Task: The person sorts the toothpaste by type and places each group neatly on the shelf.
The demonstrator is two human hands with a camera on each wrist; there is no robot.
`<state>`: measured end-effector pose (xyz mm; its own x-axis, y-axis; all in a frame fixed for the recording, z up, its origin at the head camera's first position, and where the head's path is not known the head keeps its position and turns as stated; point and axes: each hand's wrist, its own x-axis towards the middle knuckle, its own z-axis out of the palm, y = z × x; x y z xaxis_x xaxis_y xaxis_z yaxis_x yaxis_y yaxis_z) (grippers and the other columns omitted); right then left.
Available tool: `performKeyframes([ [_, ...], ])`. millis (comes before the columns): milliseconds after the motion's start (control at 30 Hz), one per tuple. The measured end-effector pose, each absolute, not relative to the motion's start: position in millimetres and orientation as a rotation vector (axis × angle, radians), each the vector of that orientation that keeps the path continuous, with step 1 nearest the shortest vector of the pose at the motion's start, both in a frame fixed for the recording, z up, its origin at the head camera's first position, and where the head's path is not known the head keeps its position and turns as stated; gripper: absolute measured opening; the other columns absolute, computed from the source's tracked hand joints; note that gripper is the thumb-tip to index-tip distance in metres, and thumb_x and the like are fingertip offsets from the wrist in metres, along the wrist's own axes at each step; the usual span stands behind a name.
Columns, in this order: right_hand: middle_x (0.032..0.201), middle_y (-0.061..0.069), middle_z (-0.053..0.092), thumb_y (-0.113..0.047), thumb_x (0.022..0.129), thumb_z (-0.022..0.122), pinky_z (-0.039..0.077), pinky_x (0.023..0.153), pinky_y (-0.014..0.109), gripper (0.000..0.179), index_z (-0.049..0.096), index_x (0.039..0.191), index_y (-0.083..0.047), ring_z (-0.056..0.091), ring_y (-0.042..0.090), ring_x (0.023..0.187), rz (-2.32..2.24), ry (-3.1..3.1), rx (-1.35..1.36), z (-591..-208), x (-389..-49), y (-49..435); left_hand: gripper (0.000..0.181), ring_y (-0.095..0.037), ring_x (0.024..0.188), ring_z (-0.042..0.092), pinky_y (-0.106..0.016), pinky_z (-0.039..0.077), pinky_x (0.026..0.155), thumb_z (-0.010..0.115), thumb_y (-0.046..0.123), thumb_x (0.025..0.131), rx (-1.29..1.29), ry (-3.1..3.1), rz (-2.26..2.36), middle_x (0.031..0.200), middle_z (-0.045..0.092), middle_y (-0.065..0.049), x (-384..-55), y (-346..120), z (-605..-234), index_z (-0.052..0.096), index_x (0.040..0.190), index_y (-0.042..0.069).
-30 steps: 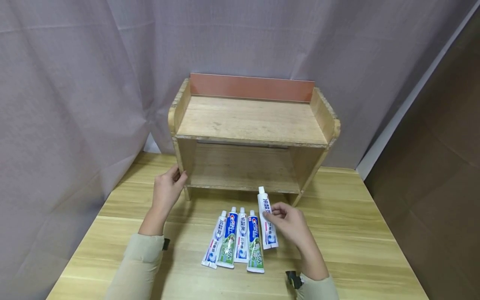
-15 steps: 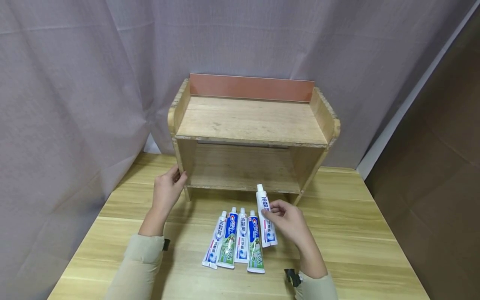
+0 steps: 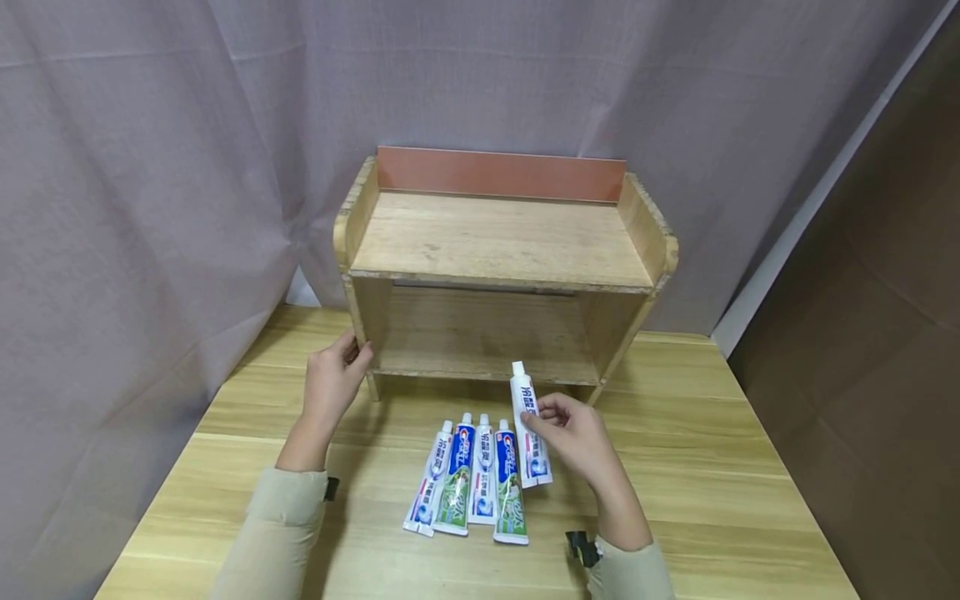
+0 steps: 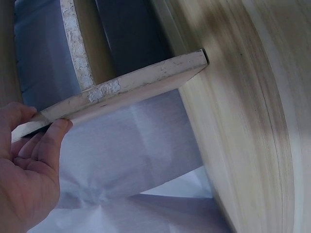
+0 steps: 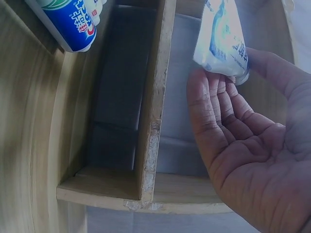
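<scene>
My left hand [image 3: 337, 379] pinches the left side panel of the wooden shelf [image 3: 495, 237] near its lower front edge; in the left wrist view thumb and fingers sit on either side of that panel [image 4: 141, 82]. My right hand [image 3: 576, 433] holds a white toothpaste tube [image 3: 528, 417] between thumb and fingers, cap pointing toward the shelf. In the right wrist view the tube [image 5: 224, 41] appears over the shelf's front. Left of it, two blue-green Crest tubes [image 3: 510, 487] and two white tubes [image 3: 483, 475] lie side by side on the table, caps away from me.
The two-tier shelf has a reddish back strip [image 3: 501, 173] and stands on the wood-grain table [image 3: 712, 467]. Grey cloth [image 3: 480, 75] hangs behind it, and a brown panel [image 3: 862, 317] rises at the right edge.
My right hand has moved the white toothpaste tube slightly forward and left, toward the shelf. The left hand keeps its place on the side panel, and the tubes on the table stay put.
</scene>
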<state>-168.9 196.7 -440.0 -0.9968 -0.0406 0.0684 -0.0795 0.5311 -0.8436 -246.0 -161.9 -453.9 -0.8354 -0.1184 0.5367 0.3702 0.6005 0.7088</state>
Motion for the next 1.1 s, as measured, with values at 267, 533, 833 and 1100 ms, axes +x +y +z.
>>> performKeyframes([
  [267, 0.085, 0.002, 0.070, -0.025, 0.086, 0.080, 0.060, 0.069, 0.028, 0.023, 0.072, 0.099, -0.008, 0.066, 0.018, 0.078, 1.484, -2.704, 0.115, -435, -170, 196, 0.029, -0.035, 0.095, 0.073, -0.036, 0.063, 0.078, 0.066, 0.009, 0.095, -0.209, -2.274, -1.179, 0.110, 0.071, -0.023, -247, -163, -455, 0.070, 0.122, -0.001],
  [533, 0.086, 0.002, 0.070, -0.025, 0.085, 0.081, 0.060, 0.069, 0.027, 0.023, 0.072, 0.099, -0.008, 0.066, 0.018, 0.078, 1.468, -2.705, 0.102, -431, -170, 196, 0.031, -0.036, 0.097, 0.073, -0.036, 0.062, 0.079, 0.065, 0.009, 0.095, -0.200, -2.287, -1.191, 0.112, 0.069, -0.024, -246, -163, -454, 0.068, 0.124, -0.002],
  [833, 0.088, 0.004, 0.070, -0.024, 0.086, 0.081, 0.060, 0.070, 0.026, 0.027, 0.072, 0.102, -0.005, 0.065, 0.019, 0.079, 1.448, -2.672, 0.170, -421, -172, 197, 0.032, -0.034, 0.096, 0.073, -0.035, 0.062, 0.079, 0.066, 0.011, 0.095, -0.191, -2.289, -1.187, 0.111, 0.070, -0.024, -246, -162, -454, 0.069, 0.124, -0.001],
  [1100, 0.088, 0.006, 0.072, -0.025, 0.087, 0.080, 0.059, 0.072, 0.026, 0.027, 0.072, 0.102, -0.004, 0.066, 0.018, 0.080, 1.417, -2.670, 0.188, -413, -175, 197, 0.031, -0.034, 0.095, 0.073, -0.036, 0.063, 0.078, 0.066, 0.011, 0.095, -0.185, -2.296, -1.186, 0.110, 0.071, -0.023, -246, -162, -453, 0.070, 0.123, -0.001],
])
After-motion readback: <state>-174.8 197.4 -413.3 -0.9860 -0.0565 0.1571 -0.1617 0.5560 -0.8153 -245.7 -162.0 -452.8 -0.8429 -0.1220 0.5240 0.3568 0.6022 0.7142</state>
